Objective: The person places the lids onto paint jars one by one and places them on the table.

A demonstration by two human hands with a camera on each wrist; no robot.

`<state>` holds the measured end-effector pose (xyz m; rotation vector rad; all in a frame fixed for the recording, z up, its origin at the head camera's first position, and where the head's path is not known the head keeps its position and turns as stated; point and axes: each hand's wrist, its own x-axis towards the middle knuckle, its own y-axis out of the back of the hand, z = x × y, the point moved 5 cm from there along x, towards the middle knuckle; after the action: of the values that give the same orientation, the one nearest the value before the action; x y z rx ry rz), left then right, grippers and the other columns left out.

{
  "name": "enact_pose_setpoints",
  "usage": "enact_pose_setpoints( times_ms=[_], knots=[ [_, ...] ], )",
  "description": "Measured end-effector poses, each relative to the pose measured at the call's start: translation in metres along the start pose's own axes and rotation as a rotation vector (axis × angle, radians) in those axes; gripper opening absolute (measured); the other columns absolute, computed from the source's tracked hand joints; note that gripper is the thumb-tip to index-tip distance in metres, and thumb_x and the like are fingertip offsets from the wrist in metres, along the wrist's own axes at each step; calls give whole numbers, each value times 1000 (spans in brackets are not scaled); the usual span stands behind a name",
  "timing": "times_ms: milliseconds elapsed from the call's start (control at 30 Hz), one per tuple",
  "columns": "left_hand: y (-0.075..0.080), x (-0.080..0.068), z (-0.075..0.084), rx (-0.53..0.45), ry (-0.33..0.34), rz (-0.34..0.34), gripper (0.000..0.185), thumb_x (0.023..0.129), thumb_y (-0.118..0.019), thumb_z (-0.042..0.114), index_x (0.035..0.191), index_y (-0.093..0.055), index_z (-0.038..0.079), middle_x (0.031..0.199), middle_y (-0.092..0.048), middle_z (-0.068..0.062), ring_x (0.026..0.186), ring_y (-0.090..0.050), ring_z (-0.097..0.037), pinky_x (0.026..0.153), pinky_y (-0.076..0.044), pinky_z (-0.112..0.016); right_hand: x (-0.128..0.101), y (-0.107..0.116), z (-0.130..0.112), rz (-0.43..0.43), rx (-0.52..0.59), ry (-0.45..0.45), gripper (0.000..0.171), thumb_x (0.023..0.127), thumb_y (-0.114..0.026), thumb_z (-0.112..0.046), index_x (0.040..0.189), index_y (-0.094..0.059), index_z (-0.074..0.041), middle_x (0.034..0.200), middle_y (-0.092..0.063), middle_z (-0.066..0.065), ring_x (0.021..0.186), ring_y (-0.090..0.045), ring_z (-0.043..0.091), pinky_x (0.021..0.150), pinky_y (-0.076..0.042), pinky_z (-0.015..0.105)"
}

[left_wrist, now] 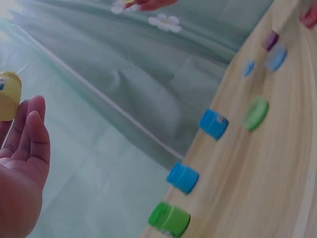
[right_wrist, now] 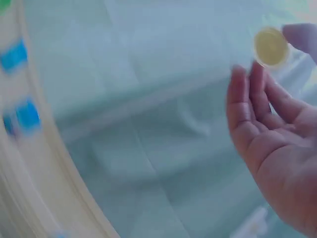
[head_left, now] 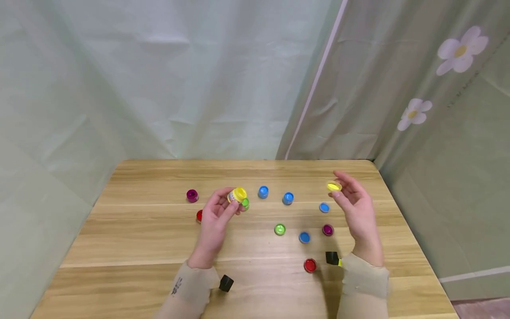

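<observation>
My left hand (head_left: 217, 215) grips a small yellow paint jar (head_left: 237, 195), uncapped and tilted, above the table's left middle. The same jar (left_wrist: 9, 96) shows at the edge of the left wrist view, held at the fingertips. To the right, my right hand (head_left: 356, 204) pinches a round clear-rimmed lid (head_left: 334, 187) with yellow on its face. In the right wrist view that lid (right_wrist: 271, 47) sits between thumb and fingertips. A green jar (head_left: 245, 204) stands partly hidden behind the left hand, and a red jar (head_left: 199, 215) is partly covered by that hand too.
On the wooden table (head_left: 131, 239) stand a purple jar (head_left: 192, 196) and two blue jars (head_left: 263, 192). Loose lids lie on the right: green (head_left: 280, 229), blue (head_left: 304, 237), light blue (head_left: 324, 207), purple (head_left: 328, 230) and red (head_left: 310, 265). A curtain (head_left: 223, 88) hangs behind.
</observation>
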<state>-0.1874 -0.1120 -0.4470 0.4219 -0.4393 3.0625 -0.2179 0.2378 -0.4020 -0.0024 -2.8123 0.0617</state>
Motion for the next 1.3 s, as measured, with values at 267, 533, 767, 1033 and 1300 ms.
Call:
enact_pose_setpoints(
  times_ms=[267, 533, 767, 1033, 1300],
  knots=[
    [-10, -1, -2, -19, 37, -21, 35, 106, -62, 1, 140, -53, -5, 121, -67, -9, 94, -69, -18, 88, -59, -25, 5, -69, 16, -135, 295, -88, 28, 109, -57, 0, 130, -72, -9, 126, -73, 4, 114, -70, 17, 96, -58, 30],
    [-18, -3, -1, 2, 27, -64, 36, 107, -62, 1, 140, -52, -6, 122, -66, -9, 97, -70, -17, 92, -59, -27, -3, -104, 17, -255, 295, -111, 35, 110, -56, -4, 143, -67, -8, 116, -70, 4, 105, -67, 17, 92, -58, 29],
    [-21, -5, -1, -4, 12, -76, 37, 104, -65, -1, 139, -54, -6, 125, -67, -9, 100, -72, -18, 92, -60, -29, -11, -123, 5, -295, 38, 3, 45, 102, -66, 2, 146, -55, 4, 115, -64, 9, 103, -65, 19, 91, -59, 30],
    [-28, -9, 0, -25, -14, -149, 37, 103, -67, -3, 138, -56, -9, 122, -71, -7, 101, -71, -18, 92, -61, -32, -17, -136, -10, -367, -219, 274, 42, 97, -76, 4, 137, -69, -3, 128, -70, 8, 115, -64, 28, 88, -59, 36],
    [-32, -9, -1, -50, -91, -204, 36, 103, -65, -6, 136, -55, -14, 120, -71, -4, 100, -70, -16, 90, -61, -31, -22, -137, -17, -411, -349, 355, 46, 98, -76, 0, 142, -69, -12, 132, -68, 4, 117, -64, 22, 89, -57, 38]
  ],
)
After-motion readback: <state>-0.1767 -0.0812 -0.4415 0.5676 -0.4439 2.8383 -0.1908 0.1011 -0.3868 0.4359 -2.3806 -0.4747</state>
